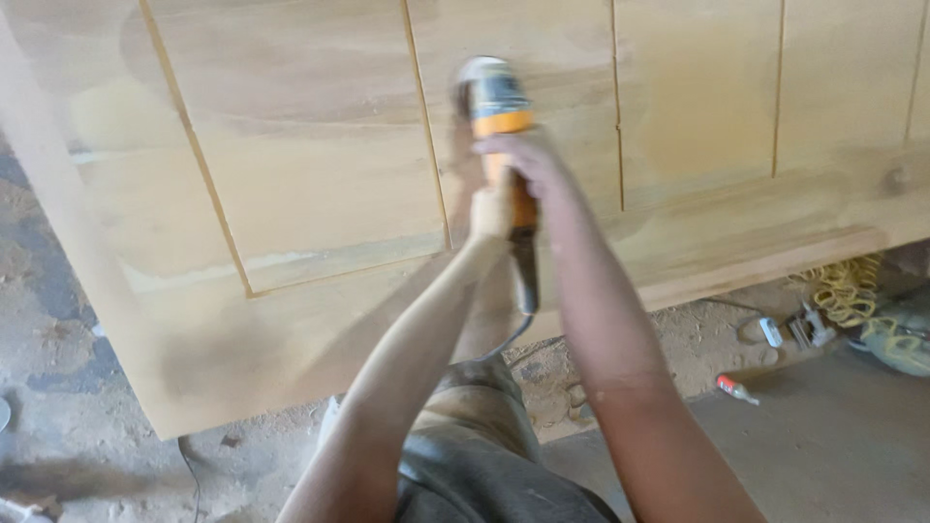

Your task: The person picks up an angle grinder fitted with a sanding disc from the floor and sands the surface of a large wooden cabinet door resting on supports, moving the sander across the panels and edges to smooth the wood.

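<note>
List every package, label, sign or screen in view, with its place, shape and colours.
Label on the power tool: a blurred grey and pale patch above an orange band on the tool's head, held by both hands against the wooden panel.
Small tube or can: lies on the floor at right, white body, red end.
No signs or screens.

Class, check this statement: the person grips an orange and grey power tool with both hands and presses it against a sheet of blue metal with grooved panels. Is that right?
Not quite. The left hand and right hand do grip the orange and grey power tool, but the head view shows it pressed against a pale wooden panel with grooved panels, not blue metal.
</note>
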